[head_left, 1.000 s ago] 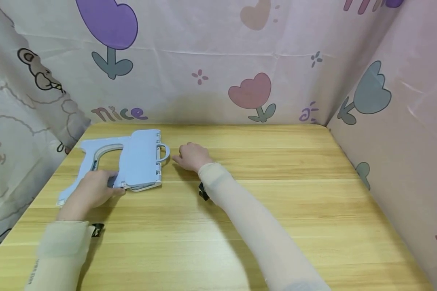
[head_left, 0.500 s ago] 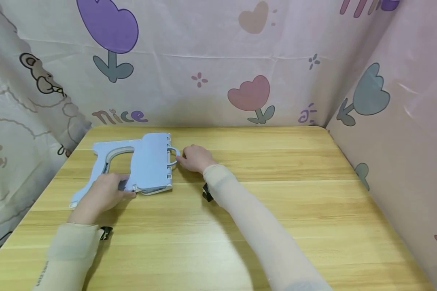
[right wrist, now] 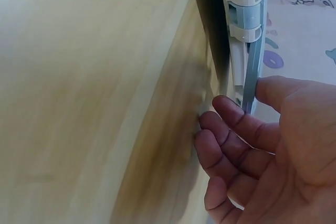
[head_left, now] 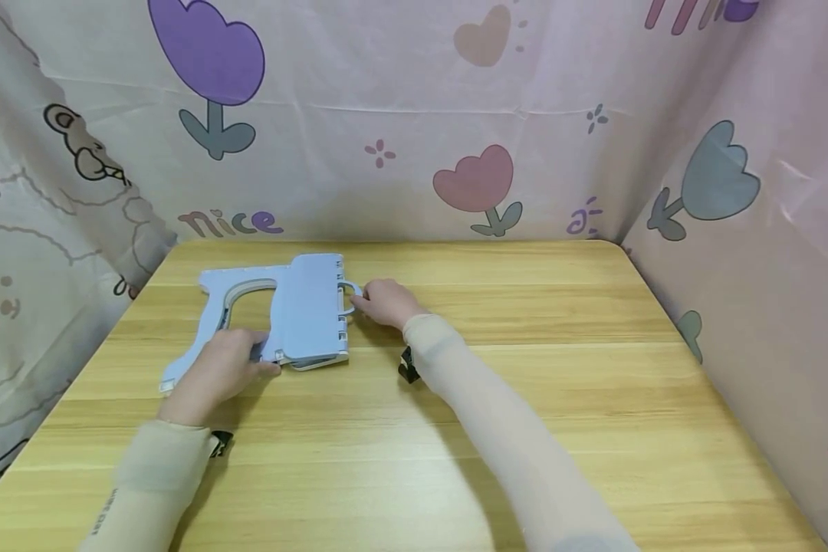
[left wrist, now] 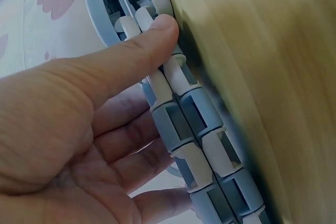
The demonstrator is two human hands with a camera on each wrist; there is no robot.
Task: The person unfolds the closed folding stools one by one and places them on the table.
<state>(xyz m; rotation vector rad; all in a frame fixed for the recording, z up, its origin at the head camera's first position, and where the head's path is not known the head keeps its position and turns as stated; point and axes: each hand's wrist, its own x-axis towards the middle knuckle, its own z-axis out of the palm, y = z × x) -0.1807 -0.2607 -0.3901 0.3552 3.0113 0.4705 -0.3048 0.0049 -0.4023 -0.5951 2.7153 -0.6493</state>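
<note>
while the folded blue plastic piece (head_left: pixel 286 310) is gripped at its near edge by the left hand (head_left: pixel 219 366), its loop handle (right wrist: pixel 253 72) is pinched by the right hand (head_left: pixel 389 303), so yeah, the wide panel (head_left: pixel 313 307) is parked right between both.

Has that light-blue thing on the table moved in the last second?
Yes: the light-blue thing has shifted right. Against the "nice" lettering on the cloth behind, it now sits farther right.
</note>
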